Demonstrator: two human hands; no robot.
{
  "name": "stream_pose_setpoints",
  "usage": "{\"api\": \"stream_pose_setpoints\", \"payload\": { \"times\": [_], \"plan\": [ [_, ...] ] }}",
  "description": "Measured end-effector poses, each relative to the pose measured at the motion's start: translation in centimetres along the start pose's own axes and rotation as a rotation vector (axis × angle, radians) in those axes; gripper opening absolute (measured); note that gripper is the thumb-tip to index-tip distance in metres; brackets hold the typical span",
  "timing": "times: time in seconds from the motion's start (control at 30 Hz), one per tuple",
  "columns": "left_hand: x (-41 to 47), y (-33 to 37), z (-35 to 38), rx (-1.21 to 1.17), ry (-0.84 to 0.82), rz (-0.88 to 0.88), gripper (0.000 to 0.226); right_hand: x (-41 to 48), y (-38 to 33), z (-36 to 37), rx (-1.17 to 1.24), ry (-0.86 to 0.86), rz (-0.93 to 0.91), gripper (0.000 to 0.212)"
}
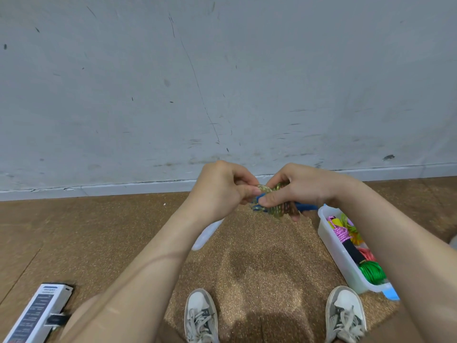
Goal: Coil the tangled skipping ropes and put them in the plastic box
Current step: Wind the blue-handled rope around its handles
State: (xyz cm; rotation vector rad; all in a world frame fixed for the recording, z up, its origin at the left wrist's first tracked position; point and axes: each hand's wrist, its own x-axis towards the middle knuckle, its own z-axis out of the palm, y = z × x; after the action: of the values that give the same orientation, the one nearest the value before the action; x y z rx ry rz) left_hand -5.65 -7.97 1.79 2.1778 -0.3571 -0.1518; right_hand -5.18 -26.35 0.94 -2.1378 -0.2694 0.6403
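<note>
Right hand (304, 189) clamps the gold rope coil (278, 211) so it stays wound; left hand (220, 191) pinches its end; plastic box (331, 243) sits below-right of the grip

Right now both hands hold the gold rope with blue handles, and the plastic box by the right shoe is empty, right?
The plastic box is not empty: the head view shows a pink rope and a green rope coiled in it. The left hand and right hand do hold the gold rope.

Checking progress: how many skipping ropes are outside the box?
1: the gold rope with blue handles, held by left hand and right hand, left of the plastic box. The arms may hide others.
</note>
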Motion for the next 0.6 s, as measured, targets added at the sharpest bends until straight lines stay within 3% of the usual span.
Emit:
{"api": "stream_pose_setpoints", "payload": {
  "times": [0.2,0.4,0.6],
  "plan": [
    [0.0,-0.3,0.9,-0.183,0.054,-0.013,0.007,-0.1,0.2,-0.3,0.02,0.018,0.0,0.028],
    [0.0,-0.9,1.9,0.011,0.184,0.109,0.009,-0.1,0.4,-0.6,0.055,0.064,-0.018,0.031],
    [0.4,-0.9,2.4,-0.252,0.12,-0.035,0.01,-0.7,0.4,-0.9,0.099,0.068,-0.016,0.032]
  ]
}}
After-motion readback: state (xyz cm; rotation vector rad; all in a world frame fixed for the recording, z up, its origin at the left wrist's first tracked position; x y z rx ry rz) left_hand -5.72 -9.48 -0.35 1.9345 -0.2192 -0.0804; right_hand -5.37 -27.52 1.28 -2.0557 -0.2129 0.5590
